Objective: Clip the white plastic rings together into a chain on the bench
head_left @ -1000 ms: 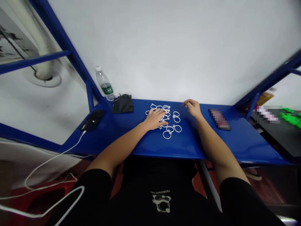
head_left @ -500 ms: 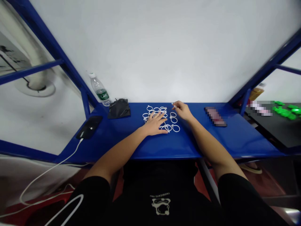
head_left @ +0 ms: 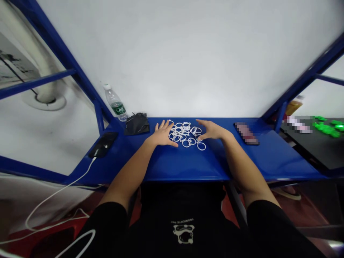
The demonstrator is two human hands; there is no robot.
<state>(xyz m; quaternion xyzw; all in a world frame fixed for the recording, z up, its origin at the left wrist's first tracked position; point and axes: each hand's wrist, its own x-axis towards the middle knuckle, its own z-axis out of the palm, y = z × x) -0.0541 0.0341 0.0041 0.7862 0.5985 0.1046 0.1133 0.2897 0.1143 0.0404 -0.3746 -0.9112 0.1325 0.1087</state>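
A loose cluster of several white rings (head_left: 186,142), each with a small knob or loop on it, lies on the blue table (head_left: 185,166). At the cluster's left edge rests my left hand (head_left: 163,135), palm down with fingers spread, its fingertips by the outer rings. On the opposite side my right hand (head_left: 212,130) has its thumb and fingers parted around the right-hand rings, the thumb near or on one ring. Nothing is gripped by either hand. My fingers partly cover some of the outer rings.
A black plastic bag (head_left: 137,124) and a clear water bottle (head_left: 117,104) stand at the back left. Nearer on the left lies a black phone (head_left: 103,144) with a white cable. A blurred-out phone-like object (head_left: 246,133) lies right. Blue frame bars rise at both sides.
My left hand has slid left off the middle of the rings to their edge. My right hand has come down, opened and let go of a small white piece. The rings sit closer together.
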